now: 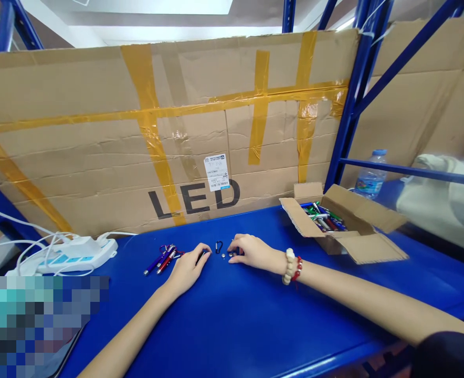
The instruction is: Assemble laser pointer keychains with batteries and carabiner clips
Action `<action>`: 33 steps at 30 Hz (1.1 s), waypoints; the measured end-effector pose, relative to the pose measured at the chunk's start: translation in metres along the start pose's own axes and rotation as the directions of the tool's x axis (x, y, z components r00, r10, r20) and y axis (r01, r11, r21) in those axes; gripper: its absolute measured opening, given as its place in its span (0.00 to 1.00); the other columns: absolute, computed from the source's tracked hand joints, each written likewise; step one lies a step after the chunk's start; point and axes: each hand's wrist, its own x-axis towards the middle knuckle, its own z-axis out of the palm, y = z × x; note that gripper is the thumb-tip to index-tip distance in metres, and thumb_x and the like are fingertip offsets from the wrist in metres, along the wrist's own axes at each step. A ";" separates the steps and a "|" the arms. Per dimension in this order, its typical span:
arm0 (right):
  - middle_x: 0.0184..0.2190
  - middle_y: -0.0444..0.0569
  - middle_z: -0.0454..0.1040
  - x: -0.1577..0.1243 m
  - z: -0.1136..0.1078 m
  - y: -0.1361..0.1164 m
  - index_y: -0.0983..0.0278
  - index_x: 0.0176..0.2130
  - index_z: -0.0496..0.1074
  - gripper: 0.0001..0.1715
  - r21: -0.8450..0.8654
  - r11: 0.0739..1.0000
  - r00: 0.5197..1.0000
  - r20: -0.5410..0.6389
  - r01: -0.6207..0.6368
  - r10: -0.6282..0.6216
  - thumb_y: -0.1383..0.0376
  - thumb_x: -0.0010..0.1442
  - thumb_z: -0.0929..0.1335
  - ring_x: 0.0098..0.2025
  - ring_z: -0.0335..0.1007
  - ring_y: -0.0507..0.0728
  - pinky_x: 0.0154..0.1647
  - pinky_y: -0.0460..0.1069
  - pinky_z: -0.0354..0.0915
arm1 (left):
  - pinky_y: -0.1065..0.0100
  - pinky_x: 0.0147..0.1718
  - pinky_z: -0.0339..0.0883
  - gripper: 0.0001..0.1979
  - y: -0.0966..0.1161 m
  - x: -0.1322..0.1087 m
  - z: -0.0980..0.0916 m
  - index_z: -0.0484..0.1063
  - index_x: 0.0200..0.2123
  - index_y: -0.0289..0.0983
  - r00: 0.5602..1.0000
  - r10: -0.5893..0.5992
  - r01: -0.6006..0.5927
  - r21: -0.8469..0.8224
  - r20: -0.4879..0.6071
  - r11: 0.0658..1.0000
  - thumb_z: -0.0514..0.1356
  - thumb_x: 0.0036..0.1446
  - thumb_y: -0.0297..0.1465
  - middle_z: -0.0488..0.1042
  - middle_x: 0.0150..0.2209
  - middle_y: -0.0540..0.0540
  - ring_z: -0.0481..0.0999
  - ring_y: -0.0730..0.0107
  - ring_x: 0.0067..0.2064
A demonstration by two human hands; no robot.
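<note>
My left hand [190, 268] rests on the blue tabletop, its fingers curled around something dark that mostly hides beneath them. Beside it lie slim metallic tube-shaped pieces, a blue one [159, 261] and a red one [166, 260], with small rings and clips at their ends. Between my hands sits a black carabiner clip [219, 247]. A small silvery disc [223, 256] lies just below the clip. My right hand [251, 252], wearing bead bracelets [289, 266], curls its thumb and fingers over more small round pieces [231, 254]; what it grips is too small to make out.
An open cardboard box [336, 244] full of colourful metallic tubes stands at right. A white power strip [78, 257] with cables is at left, near a blurred-out area [46, 320]. Behind rises a taped cardboard wall [200, 131]. A water bottle [369, 176] stands beyond the blue frame [344, 131].
</note>
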 end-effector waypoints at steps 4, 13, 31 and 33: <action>0.30 0.48 0.76 0.013 0.010 0.003 0.66 0.34 0.75 0.09 0.083 0.995 0.998 0.037 -0.047 0.044 0.65 0.50 0.72 0.30 0.71 0.51 0.29 0.43 0.63 | 0.69 0.33 0.61 0.12 -0.003 0.000 0.000 0.63 0.41 0.43 1.000 0.016 -0.016 -0.001 -0.002 1.000 0.43 0.62 0.37 0.73 0.33 0.52 0.74 0.67 0.34; 0.24 0.48 0.76 0.018 0.003 0.005 0.67 0.29 0.76 0.07 0.111 0.989 0.985 0.156 -0.096 0.078 0.65 0.47 0.73 0.26 0.71 0.51 0.25 0.42 0.61 | 0.70 0.32 0.60 0.11 -0.003 -0.001 -0.001 0.62 0.41 0.43 1.000 0.014 -0.014 -0.015 0.000 1.000 0.43 0.62 0.37 0.72 0.32 0.52 0.73 0.67 0.34; 0.29 0.50 0.77 -0.083 -0.125 0.097 0.67 0.30 0.74 0.07 -0.191 0.780 0.773 -0.401 -0.596 0.492 0.66 0.50 0.68 0.31 0.73 0.56 0.32 0.46 0.63 | 0.68 0.32 0.60 0.13 0.000 -0.002 -0.001 0.62 0.42 0.44 0.999 -0.008 0.009 -0.016 0.045 1.000 0.42 0.62 0.39 0.74 0.36 0.51 0.75 0.63 0.36; 0.25 0.52 0.76 -0.096 -0.128 0.112 0.68 0.26 0.75 0.04 -0.228 0.730 0.744 -0.404 -0.645 0.532 0.71 0.47 0.68 0.30 0.73 0.57 0.30 0.47 0.63 | 0.67 0.33 0.61 0.13 -0.001 -0.002 -0.001 0.62 0.42 0.44 0.999 -0.009 0.009 -0.011 0.039 1.000 0.42 0.61 0.39 0.75 0.37 0.50 0.75 0.62 0.36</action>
